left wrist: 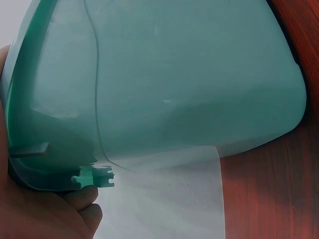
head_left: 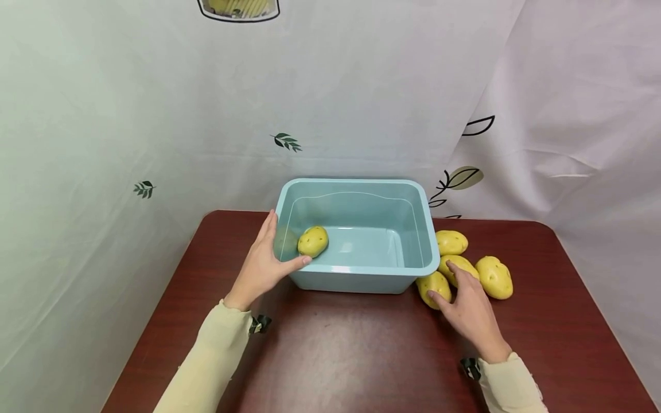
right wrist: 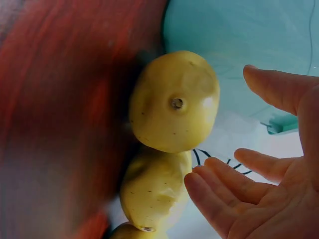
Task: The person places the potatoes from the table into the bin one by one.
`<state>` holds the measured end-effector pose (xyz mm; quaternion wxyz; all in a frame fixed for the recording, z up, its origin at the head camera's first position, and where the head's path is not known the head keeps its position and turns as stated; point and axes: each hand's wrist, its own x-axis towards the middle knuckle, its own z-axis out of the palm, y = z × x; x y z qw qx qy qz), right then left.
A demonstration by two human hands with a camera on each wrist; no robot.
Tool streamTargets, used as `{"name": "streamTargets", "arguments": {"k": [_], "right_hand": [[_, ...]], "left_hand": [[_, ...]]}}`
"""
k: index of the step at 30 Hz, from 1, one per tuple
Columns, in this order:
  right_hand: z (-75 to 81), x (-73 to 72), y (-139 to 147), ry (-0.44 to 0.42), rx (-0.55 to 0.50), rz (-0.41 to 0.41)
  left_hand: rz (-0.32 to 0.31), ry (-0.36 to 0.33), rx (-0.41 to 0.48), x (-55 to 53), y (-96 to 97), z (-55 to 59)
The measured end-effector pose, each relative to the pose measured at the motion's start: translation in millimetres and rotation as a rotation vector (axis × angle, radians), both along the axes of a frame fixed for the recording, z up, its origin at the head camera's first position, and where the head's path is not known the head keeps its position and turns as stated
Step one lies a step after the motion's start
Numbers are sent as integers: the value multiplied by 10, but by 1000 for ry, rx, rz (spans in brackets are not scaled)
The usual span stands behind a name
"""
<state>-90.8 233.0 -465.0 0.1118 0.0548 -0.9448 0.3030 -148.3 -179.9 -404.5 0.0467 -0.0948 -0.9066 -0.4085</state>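
Observation:
A light blue plastic basin (head_left: 361, 269) stands on the table with one yellow potato (head_left: 312, 241) inside, near its left wall. My left hand (head_left: 263, 267) grips the basin's left front corner, thumb along the front rim; in the left wrist view, fingertips (left wrist: 90, 216) curl beneath the rim. Several potatoes lie outside the basin on its right, among them a front potato (head_left: 434, 289) and a far-right potato (head_left: 494, 277). Over the nearer ones hovers my right hand (head_left: 471, 312), thumb and fingers spread. In the right wrist view a gap separates those fingers from the nearest potato (right wrist: 174, 102).
The dark red wooden table (head_left: 341, 355) has rounded back corners. A pale cloth (head_left: 361, 103) with leaf prints hangs behind it and at the sides. The basin sits close to the table's back edge.

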Motion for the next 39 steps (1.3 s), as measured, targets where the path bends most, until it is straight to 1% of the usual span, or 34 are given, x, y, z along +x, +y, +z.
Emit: {"name": "streamTargets", "arguments": {"k": [7,13,17,24,33,39], "right_hand": [[-66,11,-18,-55,-11,3],[-90,20,-43,-54,-16,7],[-94,29,-62,-60,-6,-17],[-99,49,-98,-100,27,-77],[-105,30,-142,-150,33,-80],[-116,30,-172,-140,44,-87]], "left_hand": [[4,-6,-9,0,-11,-11],[4,-15,-14,4,-7,-9],[0,-12,-12,-8,-1,-3],[6,-12,-14,-5,-7,0],[7,-12,-15,-9,3,16],[10,-7,-14,-8,1,12]]}}
